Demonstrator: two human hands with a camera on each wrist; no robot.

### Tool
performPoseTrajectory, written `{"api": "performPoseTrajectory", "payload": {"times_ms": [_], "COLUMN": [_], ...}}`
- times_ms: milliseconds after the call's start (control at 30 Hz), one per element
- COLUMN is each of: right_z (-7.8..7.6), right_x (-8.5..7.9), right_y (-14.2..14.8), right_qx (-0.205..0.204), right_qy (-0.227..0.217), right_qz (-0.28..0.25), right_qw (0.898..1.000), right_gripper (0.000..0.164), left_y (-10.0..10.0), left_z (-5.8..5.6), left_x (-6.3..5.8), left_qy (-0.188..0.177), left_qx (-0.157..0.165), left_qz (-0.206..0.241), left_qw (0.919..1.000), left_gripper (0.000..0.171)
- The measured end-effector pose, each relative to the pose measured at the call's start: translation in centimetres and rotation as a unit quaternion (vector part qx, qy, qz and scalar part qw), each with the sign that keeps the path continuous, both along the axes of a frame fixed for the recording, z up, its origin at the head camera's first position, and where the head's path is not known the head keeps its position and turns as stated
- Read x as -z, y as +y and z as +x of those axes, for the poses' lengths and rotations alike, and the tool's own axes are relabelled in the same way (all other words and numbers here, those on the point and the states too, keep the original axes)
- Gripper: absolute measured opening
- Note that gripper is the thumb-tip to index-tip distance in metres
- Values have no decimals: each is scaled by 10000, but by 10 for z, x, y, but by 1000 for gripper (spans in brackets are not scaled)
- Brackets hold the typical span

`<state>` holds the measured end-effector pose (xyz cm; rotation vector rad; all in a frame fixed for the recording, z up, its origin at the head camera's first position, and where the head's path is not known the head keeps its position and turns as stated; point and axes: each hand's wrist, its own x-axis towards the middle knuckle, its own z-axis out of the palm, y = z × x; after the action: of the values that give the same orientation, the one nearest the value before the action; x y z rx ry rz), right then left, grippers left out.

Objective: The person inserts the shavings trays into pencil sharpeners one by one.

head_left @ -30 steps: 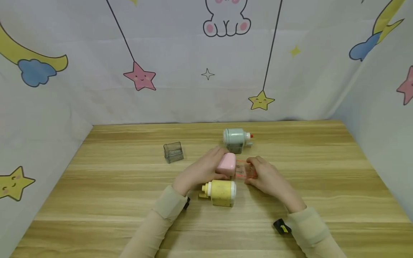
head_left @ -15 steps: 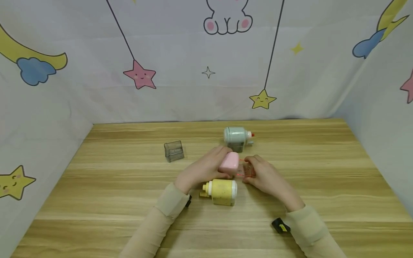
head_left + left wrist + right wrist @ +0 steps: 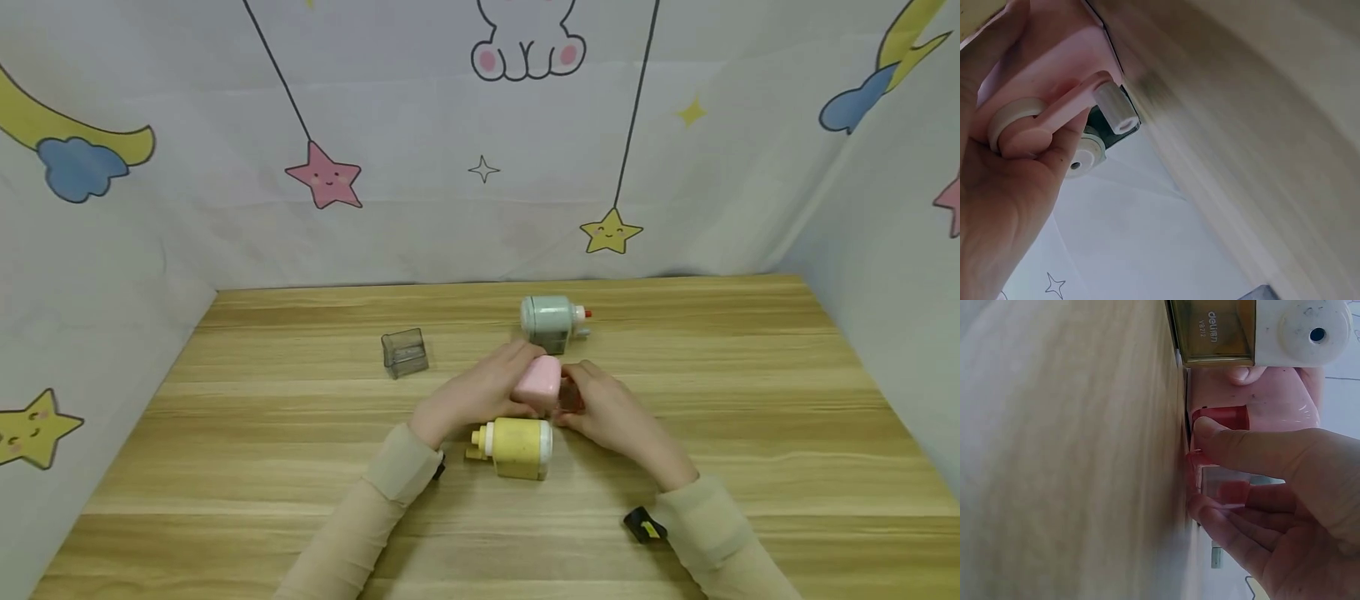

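Note:
My left hand [image 3: 476,387] grips a pink crank pencil sharpener [image 3: 540,379] on the table, thumb and fingers on its opposite sides. The sharpener's crank handle [image 3: 1072,107] lies against the palm in the left wrist view. My right hand [image 3: 615,412] pinches a clear red shavings drawer [image 3: 1233,492] between thumb and fingers. In the right wrist view the drawer meets the sharpener's lower part; most of it is hidden behind the hand in the head view. A yellow crank sharpener [image 3: 517,447] stands just in front of the left hand.
A pale green crank sharpener [image 3: 547,317] stands behind the hands. A smoky grey clear drawer [image 3: 405,353] lies to the left. The wooden table [image 3: 262,433] ends at a printed cloth backdrop [image 3: 420,225]. A black wrist device [image 3: 643,525] sits by the right sleeve.
My right hand has moved left with the red drawer, and less of the drawer shows beside the pink sharpener. The left hand and sharpener have shifted slightly right.

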<state>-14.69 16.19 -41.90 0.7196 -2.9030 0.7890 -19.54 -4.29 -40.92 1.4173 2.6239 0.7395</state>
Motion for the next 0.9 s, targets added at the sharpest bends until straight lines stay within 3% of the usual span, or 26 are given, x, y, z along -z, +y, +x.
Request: {"api": "performPoseTrajectory", "payload": {"times_ms": [267,700,900], "right_z": [0,0,-2], "right_x": [0,0,1], "right_y": [-1,-3,-4], "right_qx": [77,94,20], "right_qy": [-105,-57,-39], "right_qz": [-55,-52,-218], "right_qw": [9999,9999,9998], "right_gripper": [63,61,77], "left_y": [-3,-3,-4], "left_z": [-3,-4,-4], "left_x": [-2,-2,-2], "left_qy": [-310,-211,-186], "left_qx": [306,386,385], "left_qz": [125,131,147], "left_qw": [9990,9989,9990], "left_gripper": [71,70,70]}}
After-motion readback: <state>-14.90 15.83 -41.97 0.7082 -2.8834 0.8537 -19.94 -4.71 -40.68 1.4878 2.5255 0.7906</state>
